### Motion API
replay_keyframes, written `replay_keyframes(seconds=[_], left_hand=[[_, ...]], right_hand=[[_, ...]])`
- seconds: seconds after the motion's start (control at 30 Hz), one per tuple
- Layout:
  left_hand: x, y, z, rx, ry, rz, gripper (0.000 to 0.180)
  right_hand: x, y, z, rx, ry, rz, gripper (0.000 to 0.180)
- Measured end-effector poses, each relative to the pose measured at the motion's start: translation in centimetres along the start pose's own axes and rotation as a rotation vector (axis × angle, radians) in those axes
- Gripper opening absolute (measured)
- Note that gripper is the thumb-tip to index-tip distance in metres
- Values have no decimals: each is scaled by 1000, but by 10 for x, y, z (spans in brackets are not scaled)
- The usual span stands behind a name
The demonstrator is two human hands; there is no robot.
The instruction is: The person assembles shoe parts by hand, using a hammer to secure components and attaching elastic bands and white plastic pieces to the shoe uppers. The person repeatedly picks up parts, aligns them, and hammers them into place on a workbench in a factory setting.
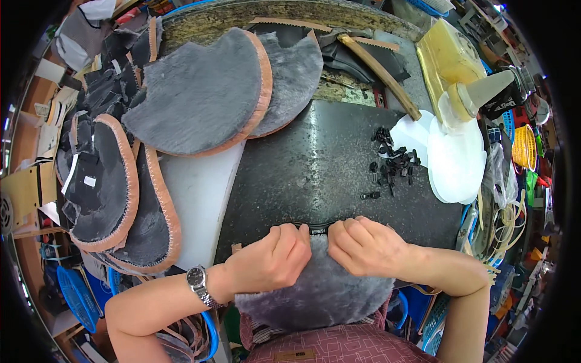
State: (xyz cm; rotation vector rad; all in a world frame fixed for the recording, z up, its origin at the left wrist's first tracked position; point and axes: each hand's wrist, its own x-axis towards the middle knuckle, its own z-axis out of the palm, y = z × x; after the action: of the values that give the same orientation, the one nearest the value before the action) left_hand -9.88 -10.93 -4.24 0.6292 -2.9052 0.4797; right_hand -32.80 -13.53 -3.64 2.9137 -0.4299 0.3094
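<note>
A grey furry piece [318,293] lies over the near edge of the dark work slab [290,163] and hangs toward my lap. My left hand [272,257] is closed, pinching the far edge of this piece. Close by on the right, my right hand [369,245] pinches the same edge with its fingers curled. Between them shows a short black strip [318,230] with pale marks along that edge; my fingers hide the rest of it. Small black zipper sliders [396,160] lie in a loose heap beyond my right hand.
Grey furry pieces with tan stitched borders [200,91] are piled at the far left, near more dark pieces [109,181]. A wooden-handled hammer [381,75], white rounded sheets [457,163], a yellowish block [451,51] and a pale cone [487,91] are at the far right.
</note>
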Motion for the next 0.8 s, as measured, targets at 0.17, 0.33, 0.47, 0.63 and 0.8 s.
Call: replay_keyframes(seconds=[0.17, 0.33, 0.47, 0.63, 0.8], left_hand=[[1, 2, -14, 53, -185, 52, 39], [5, 3, -12, -25, -215, -23, 44], [13, -2, -16, -95, -156, 61, 40], [4, -22, -4, -674, -38, 42, 40], [17, -30, -18, -843, -261, 0, 41]], right_hand=[[-8, 8, -4, 9, -29, -79, 35], [-28, 11, 2, 63, 58, -97, 46], [-28, 10, -5, 198, -22, -46, 44], [-33, 22, -17, 508, -177, 81, 49], [-54, 10, -41, 572, -139, 307, 77]])
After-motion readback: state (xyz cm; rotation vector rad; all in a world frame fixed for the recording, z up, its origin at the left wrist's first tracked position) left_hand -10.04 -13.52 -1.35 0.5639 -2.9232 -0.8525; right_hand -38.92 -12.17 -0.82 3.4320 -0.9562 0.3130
